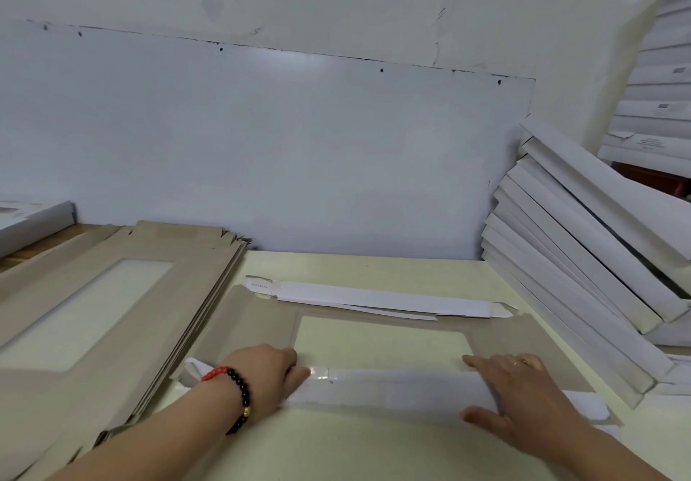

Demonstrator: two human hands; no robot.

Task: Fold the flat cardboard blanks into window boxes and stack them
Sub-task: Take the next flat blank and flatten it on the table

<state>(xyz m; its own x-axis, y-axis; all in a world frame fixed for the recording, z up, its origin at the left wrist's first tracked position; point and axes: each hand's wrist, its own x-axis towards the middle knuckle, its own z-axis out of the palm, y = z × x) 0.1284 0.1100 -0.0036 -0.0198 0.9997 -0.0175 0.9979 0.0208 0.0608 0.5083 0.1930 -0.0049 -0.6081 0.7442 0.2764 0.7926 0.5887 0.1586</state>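
Note:
A flat grey-brown cardboard blank (261, 325) with a clear window lies on the pale table (374, 450) in front of me. Its far white flap (381, 299) is folded over flat. The near white flap (392, 391) is folded up over the window's near edge. My left hand (261, 376), with a red and black bead bracelet on the wrist, holds the flap's left part, fingers curled over it. My right hand (519, 394) lies on the flap's right part, fingers on top and thumb at its near edge.
A pile of flat blanks (123, 293) lies at the left. Folded white boxes (583, 256) lean in a stack at the right, with more boxes (658, 106) piled behind. A white wall panel (280, 151) closes the table's far side.

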